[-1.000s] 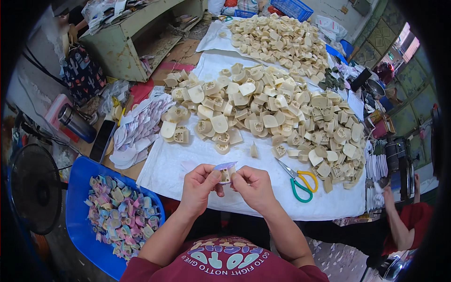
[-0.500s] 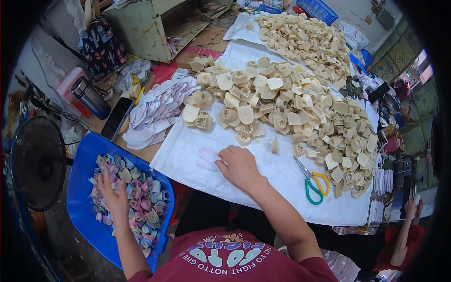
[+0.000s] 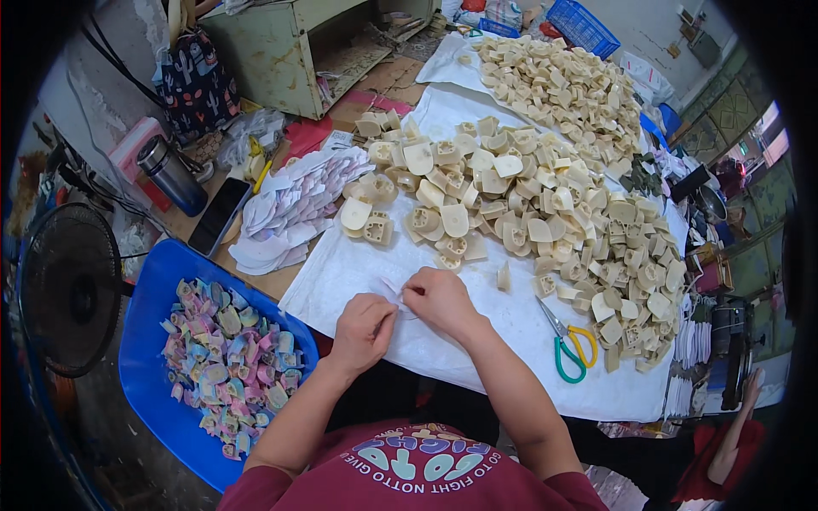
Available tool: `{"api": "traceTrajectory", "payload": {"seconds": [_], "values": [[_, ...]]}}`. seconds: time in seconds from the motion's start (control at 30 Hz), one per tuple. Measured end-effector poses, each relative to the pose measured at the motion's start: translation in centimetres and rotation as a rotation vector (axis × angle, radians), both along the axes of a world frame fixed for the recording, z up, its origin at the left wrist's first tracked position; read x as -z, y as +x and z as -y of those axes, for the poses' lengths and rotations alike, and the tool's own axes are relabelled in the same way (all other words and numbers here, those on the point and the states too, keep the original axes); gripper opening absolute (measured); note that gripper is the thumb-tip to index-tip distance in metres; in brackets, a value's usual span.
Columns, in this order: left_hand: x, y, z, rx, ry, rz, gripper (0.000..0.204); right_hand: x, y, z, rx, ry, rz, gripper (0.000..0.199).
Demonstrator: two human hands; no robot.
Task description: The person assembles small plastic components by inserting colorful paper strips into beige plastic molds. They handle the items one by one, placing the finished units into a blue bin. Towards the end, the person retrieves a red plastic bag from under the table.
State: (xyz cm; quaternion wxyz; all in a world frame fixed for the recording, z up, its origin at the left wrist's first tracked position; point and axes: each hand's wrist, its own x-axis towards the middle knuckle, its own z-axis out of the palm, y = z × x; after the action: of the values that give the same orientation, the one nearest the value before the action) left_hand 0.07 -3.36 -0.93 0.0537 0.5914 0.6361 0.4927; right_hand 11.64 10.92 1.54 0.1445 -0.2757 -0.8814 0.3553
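Note:
My left hand [image 3: 364, 334] and my right hand [image 3: 441, 300] are close together over the near left part of the white cloth [image 3: 477, 345]. A thin, pale pinkish-white cut piece [image 3: 389, 287] shows between them, with my right fingertips pinched on its edge. My left thumb and fingers are pressed together beside it; whatever they hold is hidden. Beyond my hands lie cream-coloured moulded pieces [image 3: 454, 220], hollow underneath and rounded at one end. A heap of pale flat cutouts [image 3: 294, 204] spreads to the left of them.
At the left stands a blue tub [image 3: 153, 379] with multicoloured wrapped pieces [image 3: 239, 353], near a black fan [image 3: 72, 289]. Scissors [image 3: 569, 347] with green and yellow handles lie right of my hands. A phone [image 3: 220, 215] and a steel flask [image 3: 173, 177] are farther left. Another person's arm [image 3: 734, 430] shows at right.
My left hand has come out of the blue tub and over to the cloth beside my right hand. The pale piece under my right fingers is now partly lifted. The view has shifted slightly.

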Motion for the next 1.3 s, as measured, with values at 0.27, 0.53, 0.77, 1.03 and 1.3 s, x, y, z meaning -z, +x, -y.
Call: {"api": "traceTrajectory", "payload": {"seconds": [0.27,0.53,0.77,1.03,1.3], "values": [[-0.5,-0.1,0.3,-0.105,0.075,0.107,0.024,-1.1,6.4,-2.0,0.545,-0.477,-0.546,0.009],[-3.4,1.3,-2.0,-0.123,-0.101,-0.018,0.027,-3.2,4.6,2.9,0.117,0.379,-0.367,0.009],[-4.0,1.7,-3.2,0.022,-0.281,1.117,0.029,-1.7,5.7,0.7,0.237,0.514,-0.499,0.013],[-4.9,2.3,-6.4,0.192,-0.02,1.706,0.036,1.1,9.0,-2.8,0.578,0.55,0.056,0.024],[-6.4,3.2,-6.6,0.157,-0.069,1.677,0.037,-0.8,10.7,0.8,0.506,-0.064,-0.262,0.029]]}}
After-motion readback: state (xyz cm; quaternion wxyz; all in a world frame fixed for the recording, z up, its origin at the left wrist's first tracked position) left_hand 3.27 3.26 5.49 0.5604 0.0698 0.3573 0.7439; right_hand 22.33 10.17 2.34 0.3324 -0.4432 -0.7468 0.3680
